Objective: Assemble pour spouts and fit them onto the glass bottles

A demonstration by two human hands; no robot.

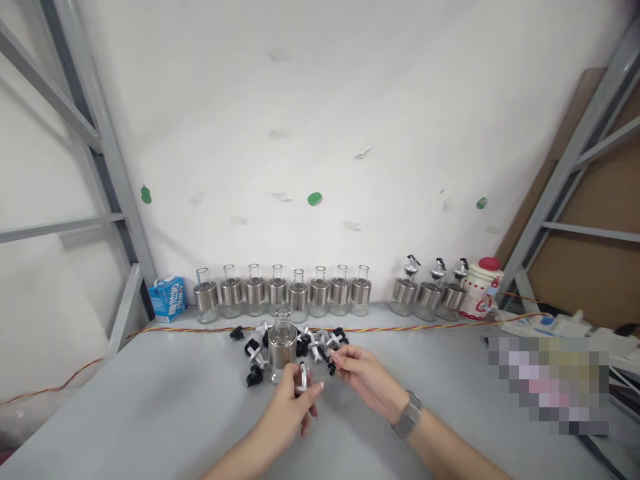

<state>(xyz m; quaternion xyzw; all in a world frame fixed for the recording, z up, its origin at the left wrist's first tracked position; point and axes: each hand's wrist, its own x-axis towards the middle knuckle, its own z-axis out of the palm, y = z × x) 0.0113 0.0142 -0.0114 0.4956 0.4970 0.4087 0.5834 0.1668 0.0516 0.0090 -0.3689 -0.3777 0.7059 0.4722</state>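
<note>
My left hand [293,403] is closed on a silver pourer spout [303,377], held just above the table. In the fingertips of my right hand [370,380] is a small black stopper piece [331,367], to the right of the spout. A glass bottle with a metal sleeve [283,343] stands upright just beyond my left hand, its neck uncapped. Loose silver and black pourer parts [316,345] lie in a pile around and behind that bottle. A black cap [255,375] rests to its left.
Several uncapped bottles [251,291] line the wall. Three bottles with pourers [431,293] stand at the right, beside a white jar with a red lid [483,290]. A blue carton [168,299] is at the left. A red-yellow wire [390,329] crosses the table near power strips [565,330].
</note>
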